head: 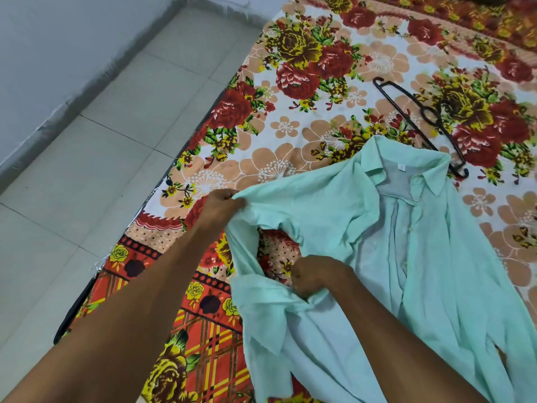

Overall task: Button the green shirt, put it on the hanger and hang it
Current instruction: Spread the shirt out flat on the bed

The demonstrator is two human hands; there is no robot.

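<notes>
A pale green shirt (412, 245) lies spread on the flowered bedsheet, collar toward the far side, its front open and rumpled. My left hand (223, 203) pinches the shirt's left edge near the shoulder. My right hand (316, 274) is closed on a fold of the shirt's front lower down. A black plastic hanger (418, 117) lies flat on the sheet just beyond the collar, apart from the shirt except where the collar covers its near end.
The bed with the flowered sheet (305, 82) fills the right of the view; its edge runs diagonally. To the left is pale tiled floor (101, 141) and a grey wall (43, 53) at the far left.
</notes>
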